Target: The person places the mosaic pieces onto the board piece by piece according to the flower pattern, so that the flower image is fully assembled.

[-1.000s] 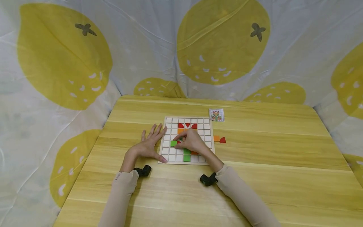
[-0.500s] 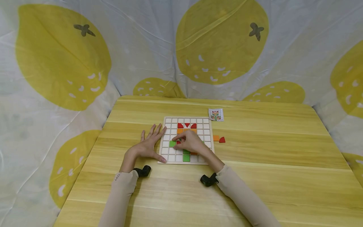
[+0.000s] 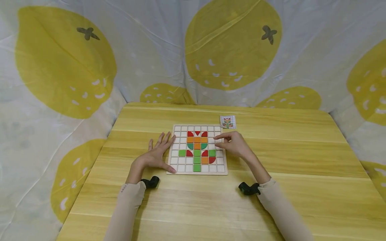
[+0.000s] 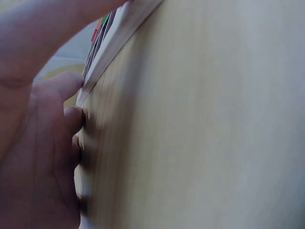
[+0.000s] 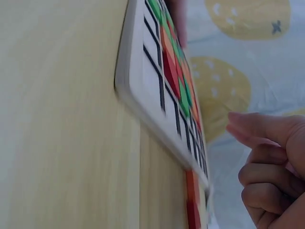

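Note:
A white gridded wooden board (image 3: 182,167) bears flat coloured tiles forming a flower: red pieces on top, orange squares, a green stem (image 3: 197,160). My left hand (image 3: 153,155) lies spread at the board's left side, thumb on the lower-left corner and fingertips at the left edge; the left wrist view shows it against the board's side. My right hand (image 3: 233,143) hovers by the right edge, thumb and index finger apart, nothing between them. It hides an orange tile (image 5: 192,186) and a red tile (image 5: 193,214), seen beside the board in the right wrist view.
A small printed pattern card (image 3: 228,122) lies at the board's top-right corner. The wooden table (image 3: 286,144) reaches back to a lemon-print cloth (image 3: 169,50). A black camera mount is strapped at each wrist.
My right hand has left the red quarter-round tile beside the left green square and moved right, past the board's right edge, uncovering the middle tiles. My left hand stays put.

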`<state>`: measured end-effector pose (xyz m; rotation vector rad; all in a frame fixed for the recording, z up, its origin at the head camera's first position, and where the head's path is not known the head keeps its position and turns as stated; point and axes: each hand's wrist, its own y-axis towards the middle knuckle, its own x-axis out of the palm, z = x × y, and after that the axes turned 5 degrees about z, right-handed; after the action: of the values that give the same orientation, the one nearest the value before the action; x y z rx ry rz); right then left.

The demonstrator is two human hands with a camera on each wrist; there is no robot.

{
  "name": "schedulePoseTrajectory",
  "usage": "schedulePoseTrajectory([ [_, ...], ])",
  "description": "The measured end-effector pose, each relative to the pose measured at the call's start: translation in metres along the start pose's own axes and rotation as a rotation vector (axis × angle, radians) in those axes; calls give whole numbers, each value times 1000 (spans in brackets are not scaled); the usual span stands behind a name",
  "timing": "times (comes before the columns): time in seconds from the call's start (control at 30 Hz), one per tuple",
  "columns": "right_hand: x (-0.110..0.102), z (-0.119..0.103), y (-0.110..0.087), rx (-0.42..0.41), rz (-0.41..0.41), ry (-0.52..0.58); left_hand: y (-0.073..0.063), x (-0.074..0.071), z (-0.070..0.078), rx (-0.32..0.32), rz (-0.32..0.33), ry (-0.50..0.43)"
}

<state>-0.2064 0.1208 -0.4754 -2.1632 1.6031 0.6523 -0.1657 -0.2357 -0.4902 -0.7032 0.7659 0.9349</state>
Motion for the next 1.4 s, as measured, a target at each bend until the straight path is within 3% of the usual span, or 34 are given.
schedulePoseTrajectory([
  [0.27, -39, 32, -14, 59, 25, -14, -1, 0, 0, -5, 0, 4],
  [0.7, -63, 55, -25, 182, -26, 5, 0, 0, 2, -3, -3, 5],
  [0.97, -59, 55, -23, 170, -108, 45, -1, 2, 0, -3, 1, -15],
  [1.2, -48, 53, -20, 148, -74, 46, -1, 0, -1, -3, -5, -2],
  [1.4, -51, 57, -21, 161, -37, 30, 0, 0, 0, 7, -2, -3],
])
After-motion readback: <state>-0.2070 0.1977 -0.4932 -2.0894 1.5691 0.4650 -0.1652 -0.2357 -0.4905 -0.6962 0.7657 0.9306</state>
